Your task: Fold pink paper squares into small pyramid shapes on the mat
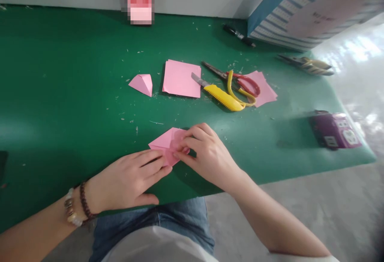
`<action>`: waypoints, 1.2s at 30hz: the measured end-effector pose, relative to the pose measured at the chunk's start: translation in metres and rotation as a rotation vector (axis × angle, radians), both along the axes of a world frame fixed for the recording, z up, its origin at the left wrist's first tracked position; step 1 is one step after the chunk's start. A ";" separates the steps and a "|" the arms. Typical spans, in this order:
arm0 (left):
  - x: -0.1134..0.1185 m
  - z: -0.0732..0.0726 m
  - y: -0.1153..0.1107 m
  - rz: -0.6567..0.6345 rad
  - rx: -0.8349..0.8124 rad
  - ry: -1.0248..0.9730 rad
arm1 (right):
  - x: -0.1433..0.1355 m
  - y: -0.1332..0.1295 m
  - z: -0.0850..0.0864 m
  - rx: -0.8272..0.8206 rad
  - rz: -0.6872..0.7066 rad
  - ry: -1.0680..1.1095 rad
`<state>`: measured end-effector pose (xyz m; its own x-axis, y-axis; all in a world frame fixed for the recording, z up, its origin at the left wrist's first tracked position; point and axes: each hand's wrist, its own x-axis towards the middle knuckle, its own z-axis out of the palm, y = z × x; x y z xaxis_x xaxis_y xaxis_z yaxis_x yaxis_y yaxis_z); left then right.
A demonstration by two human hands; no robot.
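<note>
A partly folded sheet of pink paper lies on the green tabletop near the front edge. My left hand rests flat on its lower left part, fingers spread. On the right side of the sheet, my right hand pinches a fold of the paper between thumb and fingers. Above them is a stack of pink square sheets, with the blade of a yellow cutter over its right side. To the left of the stack sits a small folded pink piece.
Red-handled scissors lie by the cutter, partly over more pink paper. A black pen, pliers and a purple box are farther right. A striped box stands at the back right, beside a white wall.
</note>
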<state>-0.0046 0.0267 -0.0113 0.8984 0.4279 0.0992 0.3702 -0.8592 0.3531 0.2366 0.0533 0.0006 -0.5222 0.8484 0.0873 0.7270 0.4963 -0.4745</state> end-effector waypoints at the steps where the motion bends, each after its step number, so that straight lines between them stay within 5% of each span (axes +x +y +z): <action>1: 0.000 0.000 0.000 0.000 -0.003 0.001 | 0.000 0.000 0.000 -0.007 -0.003 -0.001; 24: 0.000 0.000 0.005 0.005 -0.074 -0.024 | 0.004 -0.001 -0.004 0.054 0.018 0.039; 28: 0.001 0.001 0.005 0.024 -0.086 -0.009 | 0.008 -0.025 0.005 0.131 -0.114 0.222; 33: -0.001 0.001 0.005 0.044 -0.112 -0.020 | 0.003 -0.081 0.015 -0.555 -0.188 0.450; 36: -0.002 0.001 0.005 0.055 -0.114 -0.008 | -0.002 -0.096 0.012 -0.728 -0.215 0.528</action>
<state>-0.0065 0.0314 -0.0107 0.8725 0.4856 0.0539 0.4128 -0.7918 0.4503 0.2346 -0.0431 0.0124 -0.3910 0.8615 -0.3240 0.3700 -0.1752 -0.9123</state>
